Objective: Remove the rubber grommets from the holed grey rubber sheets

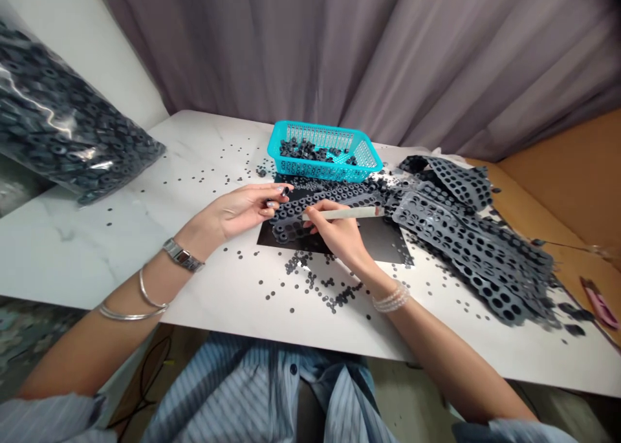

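Observation:
My left hand (247, 209) is raised over the table, its thumb and forefinger pinching a small black rubber piece (285, 191). My right hand (337, 233) is closed around a pale, pen-like stick (356, 214), held almost level. Beneath both hands lies a dark grey rubber sheet (334, 196) with rows of ring-shaped pieces in it. The sheet rests on a black mat (383, 239). The stick's left end is hidden by my right fingers.
A turquoise basket (325, 169) with black rubber pieces stands behind the mat. Punched sheets (466, 236) are piled on the right. A clear bag (72, 119) full of black rings is at left. Small black discs (344, 295) litter the white table (208, 307). Pink-handled cutters (600, 304) lie far right.

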Demonstrator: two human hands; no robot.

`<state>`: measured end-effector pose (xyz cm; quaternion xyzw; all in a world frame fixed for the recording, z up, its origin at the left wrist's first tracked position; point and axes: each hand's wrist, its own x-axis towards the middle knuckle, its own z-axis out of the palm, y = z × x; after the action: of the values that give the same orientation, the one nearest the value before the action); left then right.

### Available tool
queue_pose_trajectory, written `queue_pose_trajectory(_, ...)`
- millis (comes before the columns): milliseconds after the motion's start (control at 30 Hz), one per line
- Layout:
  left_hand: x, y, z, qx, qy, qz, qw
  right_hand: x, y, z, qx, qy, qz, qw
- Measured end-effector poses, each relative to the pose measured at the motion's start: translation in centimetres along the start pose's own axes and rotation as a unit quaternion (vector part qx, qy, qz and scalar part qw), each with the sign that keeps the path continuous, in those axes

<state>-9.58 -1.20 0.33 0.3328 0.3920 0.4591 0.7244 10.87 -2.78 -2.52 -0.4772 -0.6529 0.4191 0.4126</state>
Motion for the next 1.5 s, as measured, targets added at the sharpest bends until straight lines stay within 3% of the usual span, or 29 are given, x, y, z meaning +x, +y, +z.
queue_pose_trajectory(300,-0.3,0.3,0.0,0.003,0.013,-0.048,0.999,-0.1,0.3,0.2,0.002,-0.014,0.001,1.0)
queue_pose_trajectory(433,-0.2,0.2,0.1,0.038,0.018,-0.015,0.999,-0.6,-0.1,0.1,-0.021,-0.056,-0.002,0.998)
queue_pose_trajectory(533,-0.7,0.0,0.8,0.144,0.033,0.012,0.989,-0.9,-0.3,0.1,-0.042,-0.076,-0.019,0.996)
queue_pose_trajectory(600,-1.4,0.1,1.3,0.298,0.017,0.035,0.954,-1.1,-0.5,0.3,-0.054,-0.082,-0.027,0.995)
queue_pose_trajectory(700,-2.5,0.4,1.6,0.548,-0.022,0.088,0.832,-1.3,-0.7,0.5,-0.067,-0.089,-0.033,0.993)
queue_pose_trajectory(800,-3.1,0.3,1.2,0.676,-0.039,0.133,0.724,-1.4,-0.9,0.7,-0.079,-0.092,-0.04,0.992)
queue_pose_trajectory(867,-3.0,0.0,0.8,0.708,-0.044,0.156,0.687,-1.4,-1.0,0.8,-0.085,-0.095,-0.044,0.991)
queue_pose_trajectory(933,-3.0,-0.6,0.7,0.721,-0.058,0.162,0.671,-1.4,-1.0,0.8,-0.087,-0.097,-0.047,0.99)
queue_pose_trajectory(1167,-3.6,-1.8,1.9,0.752,-0.04,0.167,0.637,-1.3,-0.8,1.0,-0.101,-0.096,-0.064,0.988)
queue_pose_trajectory(1300,-3.5,-2.2,2.1,0.751,-0.034,0.167,0.638,-1.4,-1.0,1.2,-0.134,-0.099,-0.085,0.982)
queue_pose_trajectory(1400,-3.5,-1.9,1.9,0.73,-0.046,0.173,0.66,-1.7,-1.3,1.3,-0.166,-0.095,-0.09,0.977)
queue_pose_trajectory(1500,-3.7,0.0,1.5,0.671,-0.073,0.132,0.726,-1.7,-1.5,1.3,-0.168,-0.092,-0.095,0.977)
